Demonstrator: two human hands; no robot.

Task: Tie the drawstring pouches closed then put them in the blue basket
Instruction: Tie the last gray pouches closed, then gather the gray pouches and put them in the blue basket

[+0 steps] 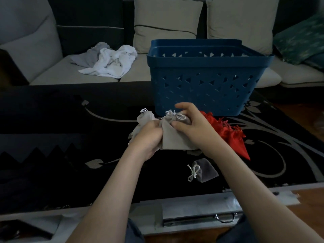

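Now both hands — left hand (149, 135), right hand (194, 127) — grip grey pouch (173, 139).

Both bare forearms extended forward, left grip (149, 135) clenched, right grip (194, 127) pinching just beside it

Single head view, looking forward and down, close over rug (52, 120).

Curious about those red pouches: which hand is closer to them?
Right. The right hand sits just beside the red pouches; the left hand is farther off, across the grey pouch both grip.
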